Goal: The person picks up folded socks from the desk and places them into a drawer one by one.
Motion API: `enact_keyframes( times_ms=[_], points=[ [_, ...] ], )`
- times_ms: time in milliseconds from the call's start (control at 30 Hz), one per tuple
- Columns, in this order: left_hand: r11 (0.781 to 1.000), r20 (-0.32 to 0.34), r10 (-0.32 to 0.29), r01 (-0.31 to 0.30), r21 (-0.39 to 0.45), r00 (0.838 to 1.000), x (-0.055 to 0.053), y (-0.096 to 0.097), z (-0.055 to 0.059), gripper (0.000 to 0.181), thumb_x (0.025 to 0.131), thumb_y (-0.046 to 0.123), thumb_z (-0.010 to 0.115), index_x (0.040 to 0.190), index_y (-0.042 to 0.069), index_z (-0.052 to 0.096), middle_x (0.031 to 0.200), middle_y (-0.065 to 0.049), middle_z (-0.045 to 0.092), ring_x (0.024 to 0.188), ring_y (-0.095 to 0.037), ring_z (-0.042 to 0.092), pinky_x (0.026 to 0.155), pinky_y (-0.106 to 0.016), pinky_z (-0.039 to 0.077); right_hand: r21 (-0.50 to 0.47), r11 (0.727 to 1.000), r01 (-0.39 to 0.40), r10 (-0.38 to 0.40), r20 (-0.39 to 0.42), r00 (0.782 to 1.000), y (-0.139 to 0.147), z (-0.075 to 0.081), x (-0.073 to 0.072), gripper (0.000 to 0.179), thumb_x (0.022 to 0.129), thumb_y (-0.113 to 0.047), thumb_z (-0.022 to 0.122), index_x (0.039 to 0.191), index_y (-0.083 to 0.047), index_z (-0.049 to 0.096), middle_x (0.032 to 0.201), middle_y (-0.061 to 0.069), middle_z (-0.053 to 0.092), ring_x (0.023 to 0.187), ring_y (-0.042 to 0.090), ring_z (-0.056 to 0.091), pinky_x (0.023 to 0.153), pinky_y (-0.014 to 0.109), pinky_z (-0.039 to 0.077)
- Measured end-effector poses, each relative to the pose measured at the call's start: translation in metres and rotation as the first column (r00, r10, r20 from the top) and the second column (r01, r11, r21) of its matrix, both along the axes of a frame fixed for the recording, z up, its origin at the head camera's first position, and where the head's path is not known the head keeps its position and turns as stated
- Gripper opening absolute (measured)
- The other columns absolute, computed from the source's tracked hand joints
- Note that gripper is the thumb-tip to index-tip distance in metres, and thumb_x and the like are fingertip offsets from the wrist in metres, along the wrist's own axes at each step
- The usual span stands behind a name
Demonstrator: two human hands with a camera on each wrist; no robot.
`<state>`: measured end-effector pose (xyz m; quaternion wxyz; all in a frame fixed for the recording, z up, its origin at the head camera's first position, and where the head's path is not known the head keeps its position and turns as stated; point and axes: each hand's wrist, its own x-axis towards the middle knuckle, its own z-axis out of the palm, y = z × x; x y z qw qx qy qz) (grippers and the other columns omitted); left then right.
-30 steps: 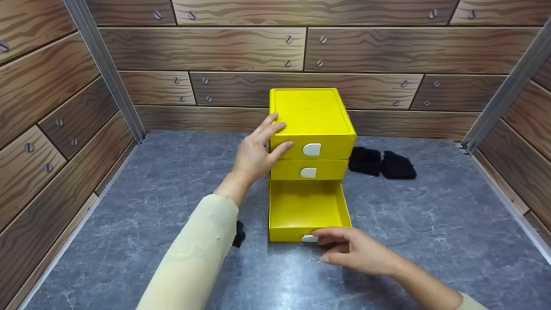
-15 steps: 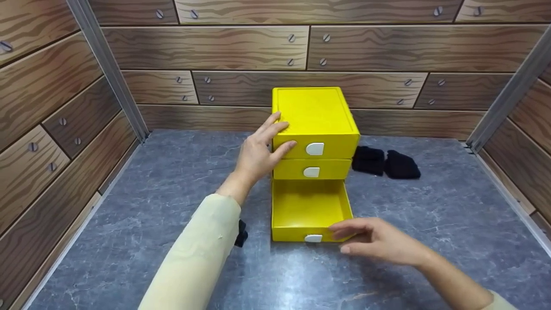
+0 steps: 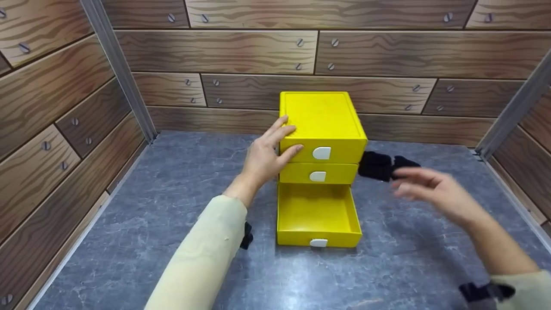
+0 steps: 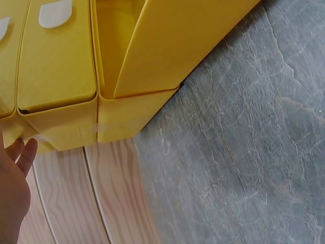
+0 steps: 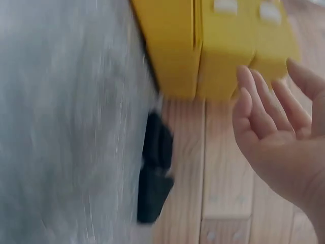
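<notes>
A yellow three-drawer box (image 3: pixel 320 114) stands on the grey marbled table, its bottom drawer (image 3: pixel 318 211) pulled out and bare inside; the upper two drawers are closed. My left hand (image 3: pixel 269 153) rests on the box's upper left edge, fingers on the top and thumb on the front. Apart from the box, my right hand (image 3: pixel 439 189) hovers to its right with fingers loosely bent and nothing held. Just beyond it lie two folded black cloth pieces (image 3: pixel 375 165), one partly hidden by the fingers; their exact kind is unclear. The right wrist view shows both black pieces (image 5: pixel 156 168), blurred.
Wood-patterned walls (image 3: pixel 258 51) enclose the table at the back and both sides, with grey metal posts (image 3: pixel 125 73) in the corners. Grey table surface (image 3: pixel 185 172) extends left of the box and in front of it.
My right hand has let go of the bottom drawer's white handle and moved right and away from me, toward the black cloth pieces. The left hand keeps its place on the box.
</notes>
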<state>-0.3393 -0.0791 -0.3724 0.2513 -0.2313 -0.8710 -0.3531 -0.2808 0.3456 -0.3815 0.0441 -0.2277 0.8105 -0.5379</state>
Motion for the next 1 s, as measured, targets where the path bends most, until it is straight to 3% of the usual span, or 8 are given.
enact_keyframes(
  times_ms=[67, 167, 267, 467, 700, 800, 900, 1000],
  points=[
    [1.0, 0.002, 0.004, -0.004, 0.003, 1.0, 0.0, -0.001, -0.001, 0.056, 0.102, 0.051, 0.068, 0.149, 0.023, 0.063, 0.168, 0.006, 0.041, 0.141, -0.023, 0.056, 0.115, -0.038, 0.046, -0.109, 0.991, 0.072, -0.07, 0.021, 0.997, 0.013, -0.004, -0.016, 0.038, 0.107, -0.007, 0.064, 0.144, -0.007, 0.063, 0.12, 0.007, 0.078, 0.099, 0.02, 0.077, 0.083, 0.029, 0.061],
    [1.0, 0.002, 0.015, -0.015, 0.005, 1.0, 0.001, -0.002, -0.003, 0.055, 0.102, 0.049, 0.07, 0.149, 0.023, 0.063, 0.168, 0.006, 0.041, 0.142, -0.022, 0.056, 0.115, -0.038, 0.045, -0.294, 0.948, 0.124, -0.107, 0.071, 0.992, 0.031, -0.012, -0.04, 0.035, 0.106, -0.001, 0.064, 0.137, -0.015, 0.069, 0.111, 0.006, 0.08, 0.095, 0.017, 0.079, 0.079, 0.025, 0.061],
    [1.0, 0.004, 0.013, -0.013, 0.0, 1.0, 0.001, -0.001, -0.004, 0.055, 0.102, 0.05, 0.069, 0.149, 0.023, 0.063, 0.168, 0.006, 0.041, 0.143, -0.021, 0.054, 0.116, -0.038, 0.045, -0.377, 0.909, 0.178, -0.141, 0.125, 0.982, 0.047, -0.02, -0.055, 0.035, 0.105, 0.0, 0.064, 0.13, -0.023, 0.073, 0.105, 0.003, 0.081, 0.092, 0.014, 0.079, 0.077, 0.022, 0.06],
    [1.0, 0.014, -0.003, 0.003, 0.001, 1.0, 0.001, 0.003, -0.004, 0.056, 0.102, 0.052, 0.068, 0.15, 0.023, 0.062, 0.168, 0.006, 0.04, 0.143, -0.021, 0.053, 0.117, -0.037, 0.044, -0.356, 0.881, 0.311, -0.26, 0.185, 0.948, 0.072, -0.027, -0.073, 0.033, 0.104, -0.006, 0.069, 0.124, -0.032, 0.071, 0.099, -0.006, 0.081, 0.088, 0.007, 0.077, 0.074, 0.017, 0.058],
    [1.0, 0.02, -0.004, 0.004, 0.004, 1.0, 0.001, 0.005, -0.004, 0.055, 0.102, 0.05, 0.069, 0.15, 0.023, 0.063, 0.168, 0.007, 0.04, 0.143, -0.02, 0.053, 0.117, -0.036, 0.043, -0.219, 0.88, 0.421, -0.38, 0.205, 0.902, 0.081, -0.042, -0.094, 0.032, 0.101, -0.015, 0.076, 0.117, -0.04, 0.066, 0.094, -0.016, 0.078, 0.088, -0.003, 0.072, 0.074, 0.013, 0.054],
    [1.0, 0.02, -0.003, 0.003, -0.005, 1.0, 0.0, 0.005, -0.003, 0.056, 0.102, 0.051, 0.068, 0.15, 0.023, 0.063, 0.168, 0.007, 0.04, 0.143, -0.02, 0.054, 0.116, -0.037, 0.044, -0.182, 0.867, 0.463, -0.428, 0.203, 0.881, 0.083, -0.051, -0.102, 0.031, 0.1, -0.016, 0.076, 0.115, -0.042, 0.067, 0.091, -0.019, 0.077, 0.088, -0.006, 0.068, 0.073, 0.013, 0.052],
    [1.0, 0.021, 0.007, -0.007, -0.018, 1.0, 0.0, 0.003, -0.003, 0.056, 0.102, 0.051, 0.069, 0.15, 0.023, 0.063, 0.168, 0.008, 0.041, 0.142, -0.02, 0.055, 0.115, -0.037, 0.045, -0.18, 0.858, 0.481, -0.448, 0.196, 0.872, 0.082, -0.06, -0.108, 0.032, 0.1, -0.015, 0.076, 0.11, -0.045, 0.069, 0.089, -0.022, 0.075, 0.087, -0.007, 0.065, 0.071, 0.013, 0.051],
    [1.0, 0.023, 0.016, -0.016, -0.025, 1.0, 0.0, 0.002, -0.002, 0.056, 0.101, 0.051, 0.069, 0.149, 0.024, 0.063, 0.168, 0.008, 0.041, 0.141, -0.019, 0.056, 0.115, -0.037, 0.045, -0.232, 0.85, 0.472, -0.428, 0.215, 0.878, 0.081, -0.068, -0.112, 0.036, 0.1, -0.01, 0.076, 0.106, -0.045, 0.072, 0.092, -0.023, 0.075, 0.087, -0.007, 0.065, 0.069, 0.014, 0.05]
  ],
)
